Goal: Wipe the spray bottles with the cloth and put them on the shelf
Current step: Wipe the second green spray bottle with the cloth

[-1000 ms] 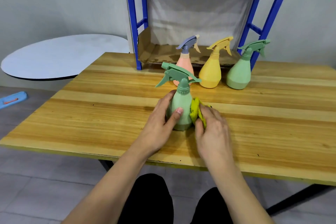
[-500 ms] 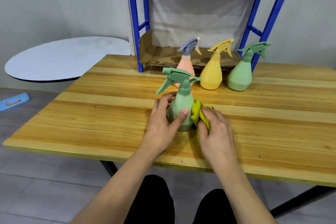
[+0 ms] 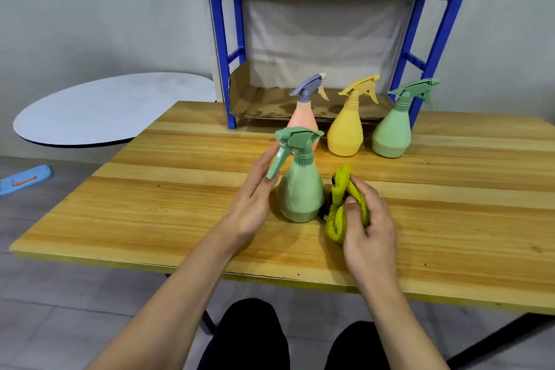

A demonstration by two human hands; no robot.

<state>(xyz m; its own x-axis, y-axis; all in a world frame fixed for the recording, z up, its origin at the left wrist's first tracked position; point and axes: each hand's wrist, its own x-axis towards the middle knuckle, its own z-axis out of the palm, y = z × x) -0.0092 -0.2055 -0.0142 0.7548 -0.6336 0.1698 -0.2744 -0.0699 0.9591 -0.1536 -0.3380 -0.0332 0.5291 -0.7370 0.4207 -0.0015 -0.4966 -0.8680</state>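
Your left hand (image 3: 255,192) sits flat against side of near green bottle (image 3: 300,189) – fingers straight, no real grip on it, just touching body under trigger. Bottle stands upright on counter (image 3: 180,204). Your right hand (image 3: 366,228) has tight grip on bunched yellow-green cloth (image 3: 339,204), fingers curled round it, cloth just beside bottle's right side. Three more bottles stand further back near shelf (image 3: 222,69) – pink bottle (image 3: 300,120), yellow bottle (image 3: 345,129), far green bottle (image 3: 392,132), none on shelf yet.
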